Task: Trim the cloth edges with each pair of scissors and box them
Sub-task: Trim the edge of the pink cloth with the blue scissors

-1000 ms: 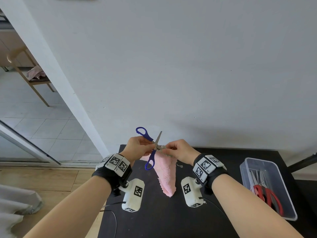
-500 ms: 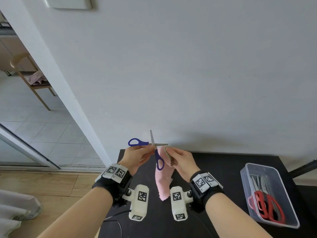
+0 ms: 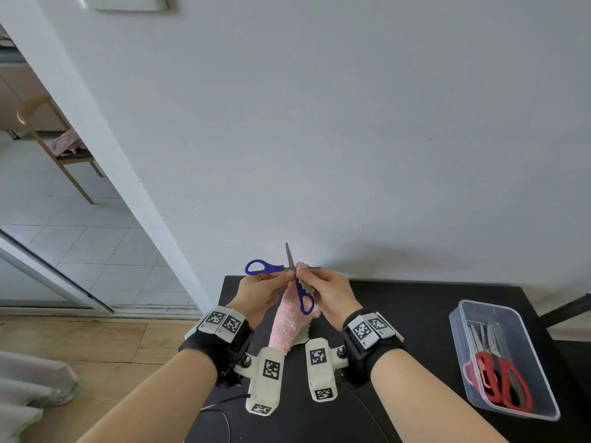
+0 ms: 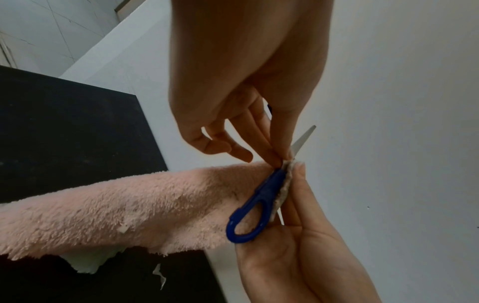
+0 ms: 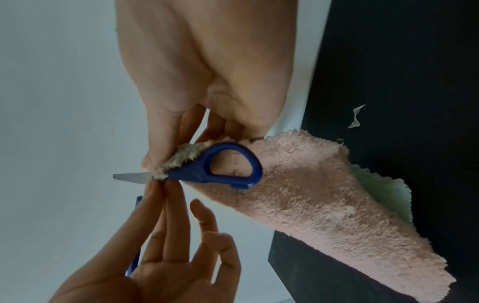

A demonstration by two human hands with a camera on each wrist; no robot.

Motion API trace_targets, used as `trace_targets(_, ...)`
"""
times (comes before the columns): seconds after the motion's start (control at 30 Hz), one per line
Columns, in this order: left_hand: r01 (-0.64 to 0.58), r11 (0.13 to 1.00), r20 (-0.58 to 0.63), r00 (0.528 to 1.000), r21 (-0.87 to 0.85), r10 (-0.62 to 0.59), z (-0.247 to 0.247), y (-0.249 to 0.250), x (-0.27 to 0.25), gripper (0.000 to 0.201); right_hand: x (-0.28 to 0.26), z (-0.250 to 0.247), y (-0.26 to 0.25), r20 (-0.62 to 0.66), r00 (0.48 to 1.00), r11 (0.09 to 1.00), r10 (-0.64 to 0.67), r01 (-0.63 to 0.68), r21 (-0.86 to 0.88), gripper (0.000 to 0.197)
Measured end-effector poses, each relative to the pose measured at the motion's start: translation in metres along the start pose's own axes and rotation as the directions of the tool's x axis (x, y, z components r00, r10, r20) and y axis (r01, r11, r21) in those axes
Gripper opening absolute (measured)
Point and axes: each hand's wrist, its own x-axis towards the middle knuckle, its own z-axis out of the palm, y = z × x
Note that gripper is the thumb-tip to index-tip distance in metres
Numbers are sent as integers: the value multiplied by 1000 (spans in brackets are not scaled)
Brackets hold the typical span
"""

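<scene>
Against a pale wall, above a black table (image 3: 415, 314), blue scissors (image 3: 300, 292) are pinched near the pivot by the left hand (image 3: 259, 292), blades spread wide at center frame; the pink cloth (image 3: 284, 327) edge, pinched by the right hand (image 3: 332, 295), lies at the blades' crossing.

We find no readable words, brand names or numbers anywhere in these views. The only signs are black-and-white square coded markers: on the left wristband (image 3: 224, 321), on the right wristband (image 3: 367, 327), and on the white camera housings (image 3: 271, 369) below each wrist. They carry patterns only, no letters we can make out. The blue scissors (image 5: 220, 164) show no visible marking.
</scene>
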Motion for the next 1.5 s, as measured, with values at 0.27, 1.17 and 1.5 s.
trace_targets(0.27, -94, 982, -92, 990, 164, 110, 1, 4, 2, 24, 7, -2, 6, -30, 999, 990, -15, 10, -142, 15)
trace_targets(1.17, -33, 936, 40, 999, 352, 20, -25, 28, 3, 10, 21, -53, -44, 13, 1000, 952, 1, 3, -307, 7)
trace_targets(1.5, -137, 696, 202, 979, 705, -11, -11, 32, -7, 10, 27, -22, -72, 303, 950, 497, 72, 229, -837, 18)
